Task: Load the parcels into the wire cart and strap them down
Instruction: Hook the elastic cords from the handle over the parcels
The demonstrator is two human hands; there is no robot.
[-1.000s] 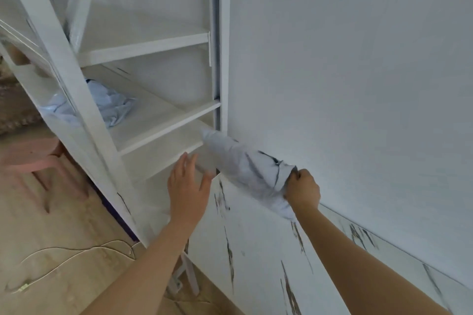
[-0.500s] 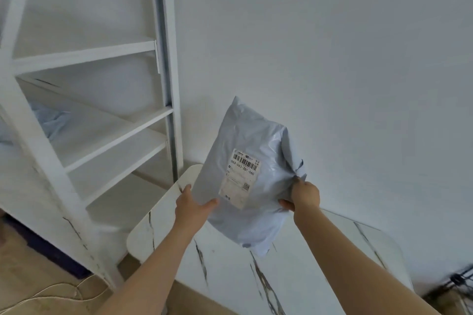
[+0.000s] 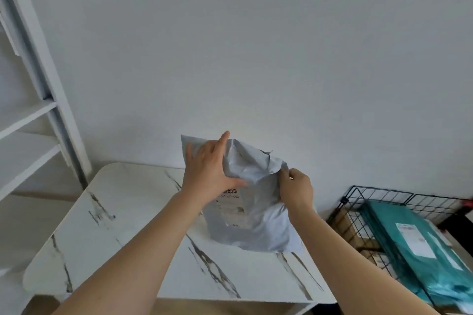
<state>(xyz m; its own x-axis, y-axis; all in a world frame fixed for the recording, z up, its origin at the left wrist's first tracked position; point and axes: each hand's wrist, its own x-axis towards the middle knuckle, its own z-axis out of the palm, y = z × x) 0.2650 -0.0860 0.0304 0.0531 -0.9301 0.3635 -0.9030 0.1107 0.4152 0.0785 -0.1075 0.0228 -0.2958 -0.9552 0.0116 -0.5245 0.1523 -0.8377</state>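
While the left hand (image 3: pixel 207 169) is pressing spread, straight fingers flat against the upper left face of the grey parcel (image 3: pixel 256 222), the right hand (image 3: pixel 297 189) is gripping the bag's crumpled right edge with curled fingers. Between both hands the parcel is hanging over the white marbled table (image 3: pixel 122 225), its label showing just below the left thumb. Off to the right of the right hand, the black wire cart (image 3: pixel 358 199) is holding a teal parcel (image 3: pixel 409 238) lying over brown boxes (image 3: pixel 344 225).
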